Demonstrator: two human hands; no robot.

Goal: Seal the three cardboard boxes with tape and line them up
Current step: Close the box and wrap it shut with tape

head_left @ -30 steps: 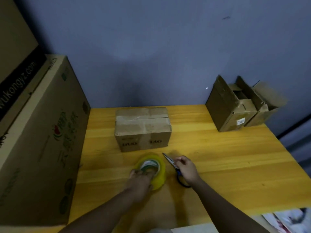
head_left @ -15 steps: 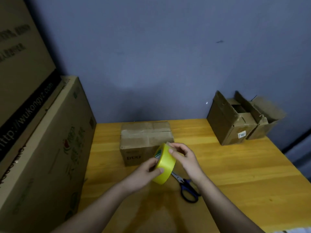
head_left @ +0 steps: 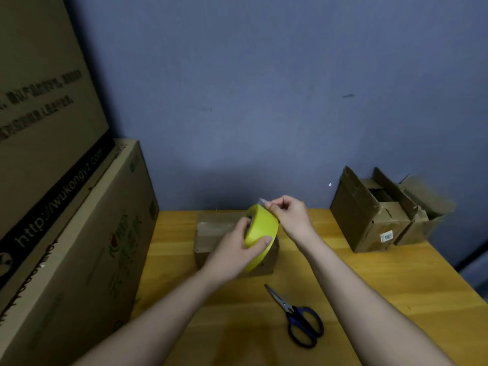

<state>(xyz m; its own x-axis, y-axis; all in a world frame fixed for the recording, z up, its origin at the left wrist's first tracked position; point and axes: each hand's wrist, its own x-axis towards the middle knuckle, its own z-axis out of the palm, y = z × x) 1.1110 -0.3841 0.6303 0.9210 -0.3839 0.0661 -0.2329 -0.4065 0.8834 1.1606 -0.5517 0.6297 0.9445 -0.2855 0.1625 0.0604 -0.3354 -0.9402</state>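
Head view: two hands hold a bright yellow roll of packing tape (head_left: 261, 235) above a closed brown cardboard box (head_left: 211, 239) on the wooden surface (head_left: 369, 286).

Left hand (head_left: 237, 249) grips the roll across its width; right hand (head_left: 289, 215) pinches the loose tape end at the top. Tape looks light, thin and sticky, likely to fold onto itself, so best held by its edge. Blue-handled scissors (head_left: 298, 317) lie nearby; two open cardboard boxes (head_left: 380, 220) sit far right.

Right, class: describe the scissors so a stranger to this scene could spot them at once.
Start at the yellow wooden table against the blue wall. Near its front edge, right of centre, the scissors lie flat between the person's forearms. They alone have blue handles and metal blades; everything nearby is cardboard or yellow tape.
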